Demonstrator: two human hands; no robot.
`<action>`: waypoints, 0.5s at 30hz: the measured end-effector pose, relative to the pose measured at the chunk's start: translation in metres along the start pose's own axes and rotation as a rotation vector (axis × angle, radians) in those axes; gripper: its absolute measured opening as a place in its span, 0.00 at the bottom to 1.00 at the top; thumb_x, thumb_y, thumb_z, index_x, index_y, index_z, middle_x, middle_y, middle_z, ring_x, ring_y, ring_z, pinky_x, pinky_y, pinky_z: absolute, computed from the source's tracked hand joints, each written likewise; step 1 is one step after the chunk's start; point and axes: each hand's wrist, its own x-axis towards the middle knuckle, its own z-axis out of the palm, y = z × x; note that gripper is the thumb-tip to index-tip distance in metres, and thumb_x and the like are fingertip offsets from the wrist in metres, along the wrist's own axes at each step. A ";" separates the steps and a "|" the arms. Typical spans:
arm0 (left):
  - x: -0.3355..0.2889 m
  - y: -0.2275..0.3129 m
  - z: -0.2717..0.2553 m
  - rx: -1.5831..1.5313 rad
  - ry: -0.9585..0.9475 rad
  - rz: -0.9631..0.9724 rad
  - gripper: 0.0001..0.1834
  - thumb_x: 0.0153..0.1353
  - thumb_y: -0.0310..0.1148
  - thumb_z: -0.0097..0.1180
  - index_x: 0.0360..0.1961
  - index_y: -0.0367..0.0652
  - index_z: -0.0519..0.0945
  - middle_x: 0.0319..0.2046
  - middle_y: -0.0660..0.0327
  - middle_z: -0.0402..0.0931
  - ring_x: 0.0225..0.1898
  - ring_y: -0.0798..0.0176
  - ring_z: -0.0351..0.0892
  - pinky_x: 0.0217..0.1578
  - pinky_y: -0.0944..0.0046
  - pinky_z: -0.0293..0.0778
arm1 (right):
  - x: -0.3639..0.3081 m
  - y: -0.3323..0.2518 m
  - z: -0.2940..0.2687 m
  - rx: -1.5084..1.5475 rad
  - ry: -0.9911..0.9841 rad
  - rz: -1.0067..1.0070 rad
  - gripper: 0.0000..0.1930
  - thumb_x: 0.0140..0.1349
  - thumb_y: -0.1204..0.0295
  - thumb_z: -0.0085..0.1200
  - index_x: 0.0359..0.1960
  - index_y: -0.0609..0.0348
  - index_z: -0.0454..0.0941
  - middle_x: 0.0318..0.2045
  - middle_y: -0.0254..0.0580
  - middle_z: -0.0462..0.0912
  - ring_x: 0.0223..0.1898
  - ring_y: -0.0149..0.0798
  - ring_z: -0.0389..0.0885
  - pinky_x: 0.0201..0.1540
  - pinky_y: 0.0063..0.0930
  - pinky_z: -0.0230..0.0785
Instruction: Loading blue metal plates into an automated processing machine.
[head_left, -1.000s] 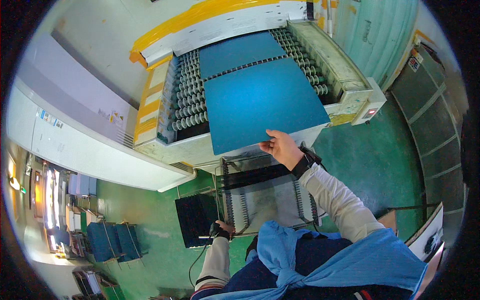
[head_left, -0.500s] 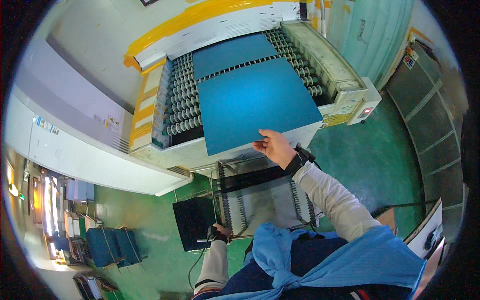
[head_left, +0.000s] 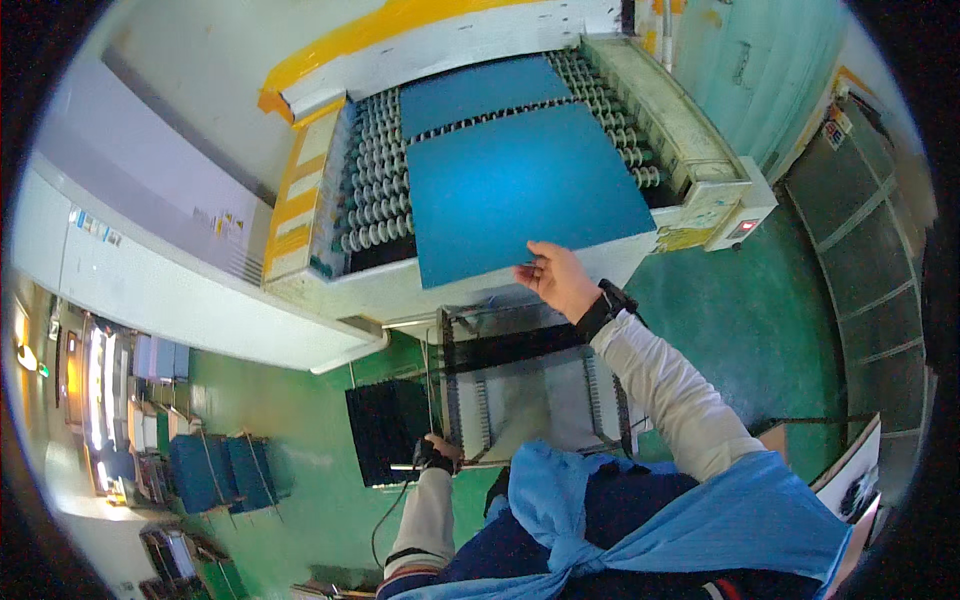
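Observation:
A flat blue panel (head_left: 520, 190) lies on the roller conveyor, its near edge overhanging the machine's front. My right hand (head_left: 560, 280) is at that near edge, thumb and fingers closed on it. Behind it a second blue panel (head_left: 480, 95) rests on the rollers, a narrow gap between the two. Low down, my left hand (head_left: 438, 453) is closed round the near left corner of a metal rack (head_left: 480, 463) with toothed sides. Its fingers are partly hidden. Beside that hand stands a row of dark panels (head_left: 385, 430).
White spools (head_left: 378, 225) line the conveyor (head_left: 700, 150) on both sides. A long white cabinet (head_left: 190, 290) runs along the left. Racks of blue panels (head_left: 205, 470) stand on the green floor further left. A grey panelled frame (head_left: 860, 240) leans at the right.
The view has shifted slightly, so the conveyor and panels appear a little higher and further right. My right hand stays at the panel's near edge, and my left hand stays at the rack.

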 end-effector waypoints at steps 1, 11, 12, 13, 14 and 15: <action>0.024 -0.029 0.037 0.178 0.122 0.053 0.17 0.45 0.45 0.67 0.25 0.42 0.79 0.26 0.59 0.80 0.29 0.59 0.81 0.31 0.57 0.76 | 0.002 0.008 0.013 -0.003 -0.024 0.045 0.10 0.63 0.67 0.56 0.36 0.57 0.68 0.31 0.47 0.77 0.32 0.48 0.80 0.37 0.39 0.77; -0.055 0.014 -0.051 -0.160 0.095 -0.067 0.14 0.40 0.39 0.68 0.16 0.40 0.80 0.19 0.56 0.80 0.22 0.56 0.81 0.25 0.55 0.78 | -0.039 0.050 -0.020 -1.004 -0.230 -0.037 0.18 0.59 0.55 0.62 0.29 0.60 0.80 0.25 0.31 0.80 0.28 0.28 0.78 0.33 0.27 0.74; -0.060 0.019 -0.055 -0.161 0.097 -0.066 0.14 0.40 0.39 0.68 0.16 0.40 0.80 0.19 0.56 0.80 0.22 0.56 0.81 0.25 0.55 0.78 | -0.042 0.074 -0.041 -1.024 -0.285 -0.283 0.17 0.58 0.57 0.63 0.30 0.61 0.81 0.25 0.34 0.81 0.27 0.30 0.80 0.31 0.28 0.72; -0.069 0.020 -0.054 -0.108 0.224 -0.065 0.13 0.39 0.39 0.68 0.17 0.41 0.81 0.20 0.56 0.81 0.23 0.56 0.82 0.26 0.55 0.78 | -0.054 0.084 -0.040 -1.188 -0.314 -0.317 0.16 0.57 0.58 0.64 0.32 0.62 0.81 0.27 0.38 0.83 0.29 0.35 0.80 0.34 0.31 0.73; -0.079 0.025 -0.060 -0.048 0.350 -0.054 0.13 0.38 0.39 0.68 0.19 0.41 0.82 0.21 0.55 0.81 0.23 0.56 0.82 0.27 0.56 0.79 | -0.066 0.087 -0.041 -1.351 -0.331 -0.358 0.16 0.56 0.60 0.64 0.34 0.62 0.81 0.30 0.42 0.84 0.31 0.40 0.81 0.37 0.33 0.73; -0.094 0.040 -0.095 -0.230 0.063 -0.120 0.15 0.39 0.40 0.68 0.26 0.41 0.83 0.28 0.54 0.83 0.30 0.55 0.83 0.32 0.56 0.79 | -0.073 0.090 -0.049 -1.351 -0.330 -0.357 0.16 0.56 0.60 0.64 0.34 0.62 0.81 0.30 0.42 0.84 0.31 0.40 0.81 0.37 0.33 0.73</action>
